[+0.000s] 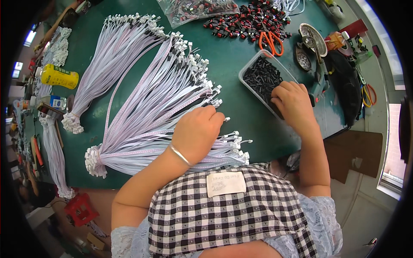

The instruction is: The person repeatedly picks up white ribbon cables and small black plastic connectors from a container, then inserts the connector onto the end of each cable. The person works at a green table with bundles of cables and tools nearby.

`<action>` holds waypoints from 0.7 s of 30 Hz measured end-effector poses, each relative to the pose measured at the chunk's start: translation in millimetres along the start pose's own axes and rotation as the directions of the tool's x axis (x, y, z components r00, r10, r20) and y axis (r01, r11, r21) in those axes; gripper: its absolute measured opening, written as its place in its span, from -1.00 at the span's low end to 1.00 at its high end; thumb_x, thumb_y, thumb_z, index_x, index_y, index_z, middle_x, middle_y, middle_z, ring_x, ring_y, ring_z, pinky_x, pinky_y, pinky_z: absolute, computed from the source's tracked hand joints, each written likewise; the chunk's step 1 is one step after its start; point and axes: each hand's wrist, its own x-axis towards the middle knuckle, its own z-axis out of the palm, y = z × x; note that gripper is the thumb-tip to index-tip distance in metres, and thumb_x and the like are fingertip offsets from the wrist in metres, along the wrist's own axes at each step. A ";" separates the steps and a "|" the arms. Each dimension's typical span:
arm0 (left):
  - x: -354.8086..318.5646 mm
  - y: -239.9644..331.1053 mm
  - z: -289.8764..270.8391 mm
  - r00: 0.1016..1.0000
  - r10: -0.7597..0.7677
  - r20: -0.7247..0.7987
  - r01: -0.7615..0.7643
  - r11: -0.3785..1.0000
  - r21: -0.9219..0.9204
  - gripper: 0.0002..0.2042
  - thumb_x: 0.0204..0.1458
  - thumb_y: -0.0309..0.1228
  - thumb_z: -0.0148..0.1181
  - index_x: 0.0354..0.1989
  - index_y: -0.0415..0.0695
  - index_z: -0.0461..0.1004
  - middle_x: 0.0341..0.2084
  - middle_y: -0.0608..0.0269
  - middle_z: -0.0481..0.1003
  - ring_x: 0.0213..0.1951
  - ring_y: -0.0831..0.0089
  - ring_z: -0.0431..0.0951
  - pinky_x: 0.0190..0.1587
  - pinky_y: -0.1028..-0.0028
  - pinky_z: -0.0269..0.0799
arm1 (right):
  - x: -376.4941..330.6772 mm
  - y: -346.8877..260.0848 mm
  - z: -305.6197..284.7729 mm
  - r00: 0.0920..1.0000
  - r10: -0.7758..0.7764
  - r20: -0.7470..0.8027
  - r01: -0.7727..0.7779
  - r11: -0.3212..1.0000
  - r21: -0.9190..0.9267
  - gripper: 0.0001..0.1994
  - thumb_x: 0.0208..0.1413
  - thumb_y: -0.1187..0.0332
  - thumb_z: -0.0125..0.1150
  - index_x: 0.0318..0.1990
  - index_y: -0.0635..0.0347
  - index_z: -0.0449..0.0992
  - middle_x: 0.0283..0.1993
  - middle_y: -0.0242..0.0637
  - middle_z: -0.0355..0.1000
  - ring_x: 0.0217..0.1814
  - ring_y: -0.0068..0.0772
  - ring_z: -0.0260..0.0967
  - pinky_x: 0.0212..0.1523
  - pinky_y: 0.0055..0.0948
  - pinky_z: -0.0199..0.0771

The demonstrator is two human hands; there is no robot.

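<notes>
My left hand [198, 132] is closed over the near part of a fanned bundle of flat white cables [146, 92]. A white connector [226, 119] on a cable end pokes out beside its fingertips. My right hand [294, 103] dips into a clear plastic tub [247, 64] filled with short black tube pieces [262, 74]. Its fingers are bent together against the pieces, and whatever lies between the fingertips is hidden. Many cables of the bundle carry black sleeves near their white connectors; the opposite ends gather in a tied clump [95, 161] at the left.
Another cable bundle [116, 56] lies to the far left, near a yellow bottle [59, 76]. Behind the tub are orange-handled scissors [271, 44], a heap of red-and-black parts [249, 19] and a plastic bag [195, 10]. A metal dish [313, 36] and tools crowd the right side.
</notes>
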 end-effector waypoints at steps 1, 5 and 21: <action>0.7 1.7 -3.6 0.999 0.001 -0.042 -0.002 0.999 -0.040 -0.85 -0.15 -0.53 0.22 -0.36 -0.15 0.46 -0.47 0.21 0.41 -0.40 0.24 0.46 -0.36 0.36 0.38 | 1.0 0.4 -0.8 1.000 0.008 -0.004 -0.008 1.000 0.015 -0.91 -0.11 0.42 0.24 -0.40 0.11 0.47 -0.39 -0.34 0.32 -0.21 -0.27 0.30 -0.16 -0.32 0.23; 2.7 11.3 -30.9 0.993 0.012 -0.114 -0.021 0.997 -0.078 -0.87 -0.15 -0.58 0.18 -0.39 -0.19 0.43 -0.49 0.18 0.40 -0.40 0.22 0.43 -0.34 0.32 0.37 | 4.9 2.5 -8.4 0.984 0.064 -0.168 -0.033 0.984 0.177 -0.90 -0.07 0.48 0.20 -0.37 0.21 0.43 -0.38 -0.26 0.32 -0.23 -0.18 0.32 -0.19 -0.30 0.31; -15.6 -9.3 -12.4 0.777 -0.347 0.525 0.555 -0.015 -0.832 -0.88 0.08 -0.50 0.09 -0.21 -0.21 0.40 -0.49 0.40 0.41 -0.55 0.70 0.37 -0.48 0.67 0.30 | -15.3 -61.1 -0.3 0.995 -0.049 0.085 -0.027 0.690 0.723 -0.88 -0.16 0.52 0.28 -0.39 0.22 0.54 -0.32 -0.30 0.41 -0.25 -0.29 0.40 -0.25 -0.42 0.41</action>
